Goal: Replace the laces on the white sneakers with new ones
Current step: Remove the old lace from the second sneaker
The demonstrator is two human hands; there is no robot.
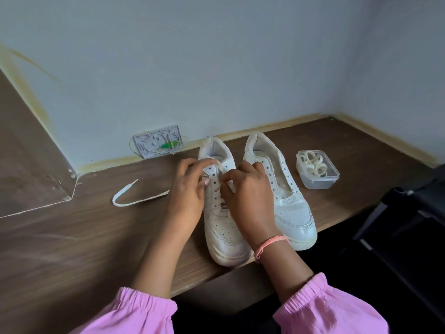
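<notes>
Two white sneakers stand side by side on the brown table, toes toward me. The left sneaker (224,227) is partly laced with a white lace (222,170). My left hand (186,186) curls over its left eyelet row and pinches the lace near the top. My right hand (248,194) pinches the lace's other end at the right eyelet row. One loose end of this lace (134,196) trails off on the table to the left. The right sneaker (284,196) has bare eyelets and no lace.
A clear plastic box (317,180) with coiled off-white laces sits right of the sneakers. A small white wall plate (157,142) leans against the wall behind. The table's front edge runs just below the toes; a black chair (409,213) stands at the right.
</notes>
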